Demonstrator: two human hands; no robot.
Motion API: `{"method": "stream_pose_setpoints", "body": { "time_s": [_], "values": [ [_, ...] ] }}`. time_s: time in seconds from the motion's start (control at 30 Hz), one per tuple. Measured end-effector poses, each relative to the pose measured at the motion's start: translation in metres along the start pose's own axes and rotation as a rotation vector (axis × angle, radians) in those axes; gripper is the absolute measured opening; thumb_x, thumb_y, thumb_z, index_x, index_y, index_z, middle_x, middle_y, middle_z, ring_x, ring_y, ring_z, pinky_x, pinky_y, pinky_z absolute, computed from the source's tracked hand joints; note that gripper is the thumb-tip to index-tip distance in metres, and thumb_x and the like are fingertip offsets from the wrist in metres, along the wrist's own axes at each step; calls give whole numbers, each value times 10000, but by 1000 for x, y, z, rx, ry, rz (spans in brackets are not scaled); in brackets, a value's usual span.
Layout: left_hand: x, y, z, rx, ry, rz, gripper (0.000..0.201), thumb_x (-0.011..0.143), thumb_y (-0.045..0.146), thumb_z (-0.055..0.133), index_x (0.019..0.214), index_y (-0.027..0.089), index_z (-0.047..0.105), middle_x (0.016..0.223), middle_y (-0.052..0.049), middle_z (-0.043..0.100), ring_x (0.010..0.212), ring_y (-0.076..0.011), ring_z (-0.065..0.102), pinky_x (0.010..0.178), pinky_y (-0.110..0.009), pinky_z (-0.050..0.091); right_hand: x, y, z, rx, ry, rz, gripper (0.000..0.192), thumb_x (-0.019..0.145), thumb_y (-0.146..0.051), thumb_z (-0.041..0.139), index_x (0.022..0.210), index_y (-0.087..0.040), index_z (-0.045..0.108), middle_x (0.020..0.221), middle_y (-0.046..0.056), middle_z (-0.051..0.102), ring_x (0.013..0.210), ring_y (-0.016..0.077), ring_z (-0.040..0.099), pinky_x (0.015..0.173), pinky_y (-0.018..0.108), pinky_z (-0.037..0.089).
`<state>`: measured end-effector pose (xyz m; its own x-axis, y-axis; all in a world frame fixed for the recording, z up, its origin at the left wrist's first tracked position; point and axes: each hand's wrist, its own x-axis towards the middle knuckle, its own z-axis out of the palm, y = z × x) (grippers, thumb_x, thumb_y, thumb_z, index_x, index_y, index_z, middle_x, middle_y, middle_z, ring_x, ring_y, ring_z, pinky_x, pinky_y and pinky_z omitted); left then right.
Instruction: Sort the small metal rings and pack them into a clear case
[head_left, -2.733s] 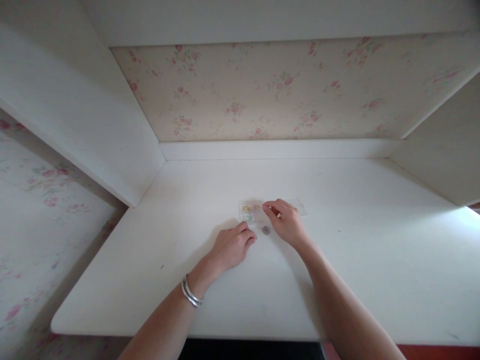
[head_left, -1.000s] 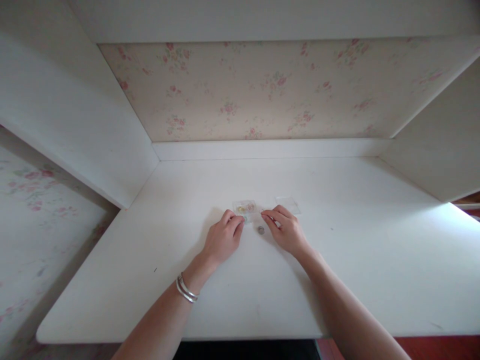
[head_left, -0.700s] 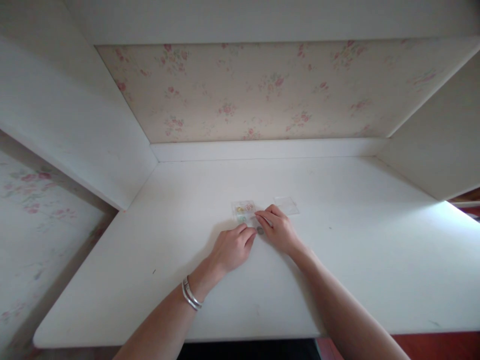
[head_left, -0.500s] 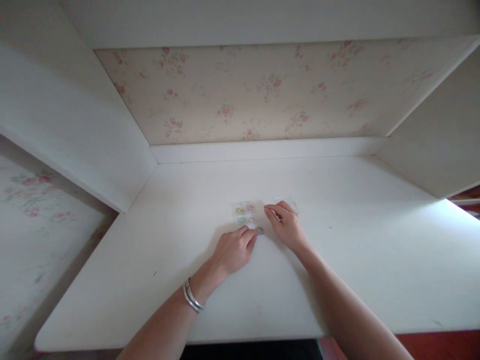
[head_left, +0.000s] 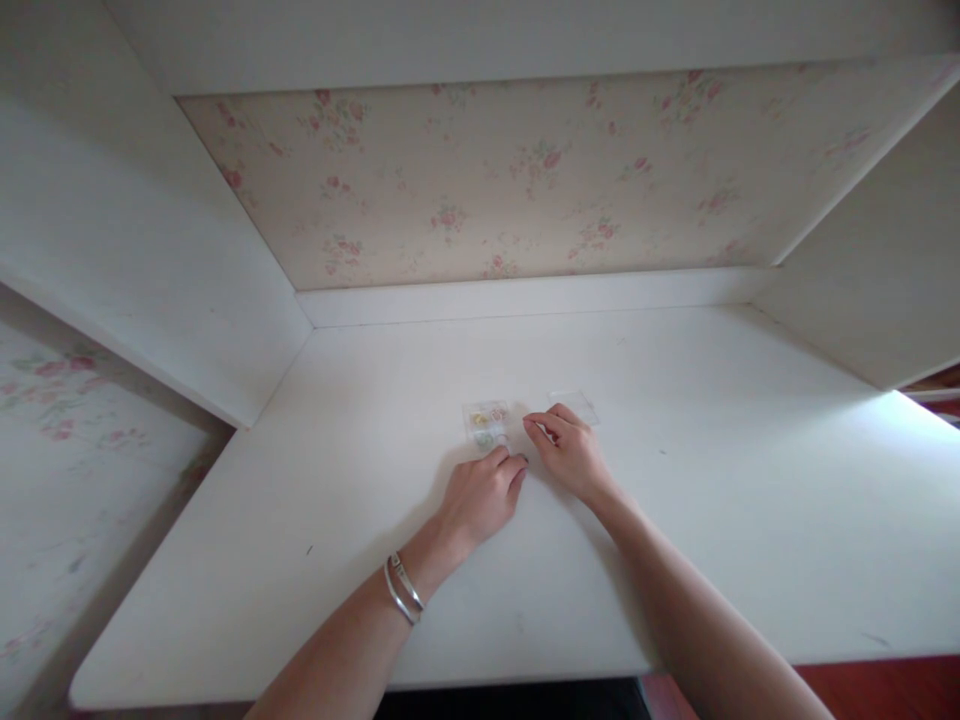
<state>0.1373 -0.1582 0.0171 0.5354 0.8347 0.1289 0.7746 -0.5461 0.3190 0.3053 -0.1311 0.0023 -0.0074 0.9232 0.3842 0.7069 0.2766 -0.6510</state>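
A small clear box (head_left: 471,414) with compartments lies on the white desk, holding tiny yellow, pinkish and greenish pieces too small to name. My left hand (head_left: 482,495) is just in front of it, fingers curled down and closed. At its fingertips only a dark speck of a small object shows; the rest is hidden. My right hand (head_left: 571,455) hovers to the right of the box, thumb and forefinger pinched together; whatever is between them is too small to see. Behind the right hand lies a clear flat piece like a lid (head_left: 581,406), partly covered.
The white desk (head_left: 420,370) has a raised back edge, with flowered wallpaper (head_left: 487,190) behind it. White panels (head_left: 225,330) close in the left and right sides. A small dark mark (head_left: 309,550) is on the desk at left, another speck (head_left: 662,452) at right.
My left hand has slid a little to the right, covering most of the small grey round thing at its fingertips. My right hand has shifted slightly left, still pinched.
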Motion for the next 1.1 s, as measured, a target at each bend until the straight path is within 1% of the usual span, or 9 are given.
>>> {"method": "stream_pose_setpoints", "body": {
  "time_s": [0.17,0.33,0.5,0.6,0.7,0.77,0.87,1.0,1.1],
  "values": [
    [0,0,1,-12,41,-15,278,940,297,361,981,258,633,896,-27,635,764,-150,624,615,-239,477,-2,-2,-1,2,0,-21,248,893,-341,471,912,-225,689,794,29,585,672,133,539,606,250,413],
    [0,-1,1,-15,37,-2,283,943,301,358,949,250,636,883,-27,637,764,-152,621,613,-238,471,-2,-2,-1,-3,-9,-20,253,894,-352,468,913,-227,688,789,29,581,641,128,524,584,248,409],
    [1,-3,2,-41,56,9,278,944,300,361,956,251,635,888,-27,633,785,-152,622,621,-235,468,-2,0,-1,-9,-9,-36,242,892,-331,476,911,-220,690,787,30,574,678,133,536,598,244,409],
    [0,-5,1,-86,99,7,270,944,303,371,969,250,635,885,-23,628,780,-140,616,639,-229,465,-2,0,-2,0,-3,-36,240,890,-330,480,914,-218,691,784,28,572,665,127,532,598,241,407],
    [0,-10,-1,-138,178,-21,267,946,304,374,977,237,631,876,-21,620,777,-126,604,681,-223,465,-1,0,-6,26,-16,-38,243,889,-333,481,896,-214,693,765,25,579,632,118,520,589,238,401],
    [2,-14,-3,-148,242,-50,267,948,303,375,990,231,628,881,-25,614,794,-123,597,721,-224,463,0,-1,-10,58,-67,-61,238,885,-320,484,870,-208,694,744,22,588,620,114,518,587,236,397],
    [6,-19,-6,-107,306,-87,262,943,308,391,994,234,636,867,-26,598,797,-121,581,737,-223,453,-1,-2,-17,84,-200,-117,210,866,-280,504,814,-206,694,694,6,587,598,104,513,578,228,385],
    [10,-21,-7,-19,298,-105,259,934,324,412,954,240,656,820,-23,565,777,-120,554,690,-211,436,-5,-7,-24,44,-381,-183,154,824,-269,553,829,-236,704,692,-7,592,572,94,512,559,217,372],
    [10,-21,-7,-26,288,-99,268,936,331,405,981,245,654,815,-20,561,768,-115,551,686,-205,436,-7,-9,-26,9,-439,-213,133,797,-272,589,852,-255,710,728,-2,609,603,102,541,590,222,388]
  ]
}}
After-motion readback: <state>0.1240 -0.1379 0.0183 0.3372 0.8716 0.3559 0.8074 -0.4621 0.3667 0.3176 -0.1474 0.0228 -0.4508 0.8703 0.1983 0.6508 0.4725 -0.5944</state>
